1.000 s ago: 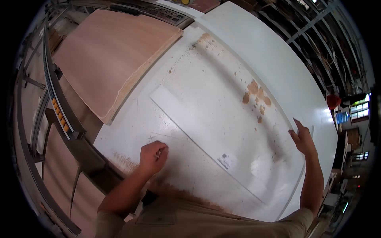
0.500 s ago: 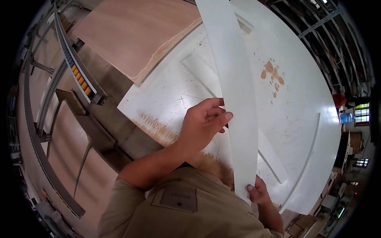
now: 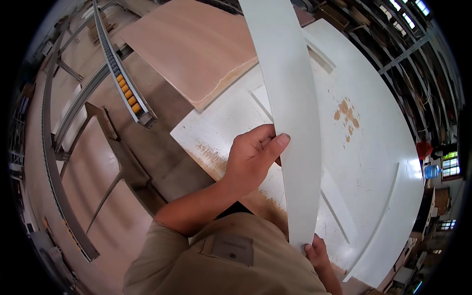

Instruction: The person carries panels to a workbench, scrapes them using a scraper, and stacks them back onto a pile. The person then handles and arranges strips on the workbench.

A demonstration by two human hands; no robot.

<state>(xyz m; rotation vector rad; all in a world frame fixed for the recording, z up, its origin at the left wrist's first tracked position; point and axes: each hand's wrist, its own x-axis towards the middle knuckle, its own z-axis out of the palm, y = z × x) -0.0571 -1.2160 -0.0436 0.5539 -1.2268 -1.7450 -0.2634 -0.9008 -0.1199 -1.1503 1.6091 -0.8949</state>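
Note:
A long white strip (image 3: 297, 113) runs from the top of the view down to my body, raised above the white worktop (image 3: 364, 142). My left hand (image 3: 255, 152) grips its left edge about midway, thumb on top and fingers curled beneath. Near the strip's lower end, my right hand (image 3: 317, 250) pinches the right edge, with the thumb on its face. Another white strip (image 3: 339, 206) lies on the worktop under the held one, partly hidden by it. A third long white piece (image 3: 378, 231) rests along the right side.
A reddish-brown board (image 3: 191, 44) lies at the upper left of the worktop. Further left are a metal rail with yellow rollers (image 3: 129, 93) and more brown panels (image 3: 93, 167). Racks of long material (image 3: 418, 73) stand at the upper right. Brown worn patches (image 3: 346, 117) mark the worktop.
Both hands were apart and away from this strip a second ago; now they hold it raised. Since half a second ago, the view has shifted left and the grip looks much the same.

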